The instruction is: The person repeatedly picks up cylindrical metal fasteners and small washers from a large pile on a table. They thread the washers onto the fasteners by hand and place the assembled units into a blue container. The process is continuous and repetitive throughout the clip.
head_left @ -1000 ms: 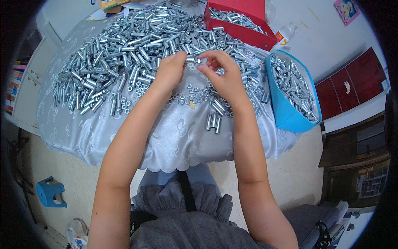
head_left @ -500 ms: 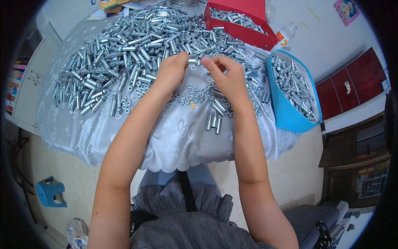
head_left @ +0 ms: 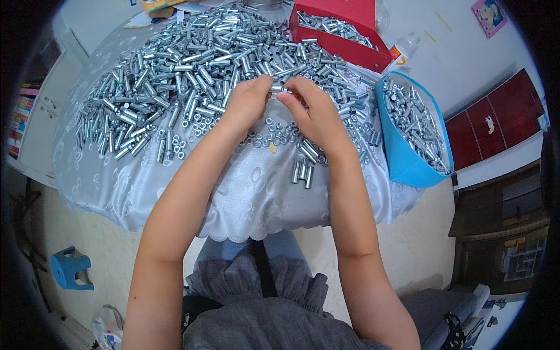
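One metal fitting [head_left: 279, 89]: pinched between the left hand [head_left: 248, 102] and the right hand [head_left: 318, 111], both grasping it over the cloth-covered worktop [head_left: 245, 172].
Loose sleeves [head_left: 192, 67]: heaped beyond and left of the left hand.
Small nuts [head_left: 282, 135]: clustered just nearside of the hands.
Blue bin [head_left: 405, 160]: filled, right of the right hand.
Red box [head_left: 356, 55]: beyond the right hand.
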Demonstrator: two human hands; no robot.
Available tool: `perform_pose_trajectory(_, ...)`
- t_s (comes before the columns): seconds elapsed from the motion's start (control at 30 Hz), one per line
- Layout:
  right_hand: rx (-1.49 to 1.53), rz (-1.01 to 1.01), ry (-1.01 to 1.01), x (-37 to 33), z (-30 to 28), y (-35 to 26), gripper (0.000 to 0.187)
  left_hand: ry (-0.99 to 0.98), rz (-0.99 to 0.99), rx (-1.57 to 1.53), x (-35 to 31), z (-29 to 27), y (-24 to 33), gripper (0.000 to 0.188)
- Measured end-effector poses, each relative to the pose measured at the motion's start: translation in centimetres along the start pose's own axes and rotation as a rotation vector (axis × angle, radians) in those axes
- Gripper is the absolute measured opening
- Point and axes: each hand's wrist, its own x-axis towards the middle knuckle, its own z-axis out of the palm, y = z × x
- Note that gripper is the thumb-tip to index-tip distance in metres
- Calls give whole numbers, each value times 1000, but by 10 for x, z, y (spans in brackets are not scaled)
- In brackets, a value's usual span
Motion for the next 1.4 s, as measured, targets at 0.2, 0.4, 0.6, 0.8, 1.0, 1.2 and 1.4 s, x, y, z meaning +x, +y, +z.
perform_pose_trajectory(0.2, 138, 45, 9, 0, 7, 3, 28, 62, 356, 120, 6, -2, -13, 38)
perform_pose_trajectory(0.4, 1049, 511, -158, 3, 4, -1, 39, 164, 656, 337, -11, 4, -2, 40)
perform_pose_trajectory(0.6, 1045, 655, -22, 4, 2, -2, 36, 86, 717, 483, -9, 3, -1, 34)
perform_pose_trajectory(0.8, 1410, 522, 485, 6, -26, 35, 25, -534, 89, 506, -36, 9, 27, 34)
perform_pose_trajectory(1.0, 1388, 568, 557, 7, -23, 38, 18, -907, 105, 487, -31, -7, 11, 21)
perform_pose_trajectory(1.2, 1351, 568, 482, 7, -22, 37, 17, 61, -30, -407, 7, -28, 21, 49)
perform_pose_trajectory(1.4, 1026, 614, 400, 8, -17, 24, 14, 101, -33, -320, 12, -23, 12, 30)
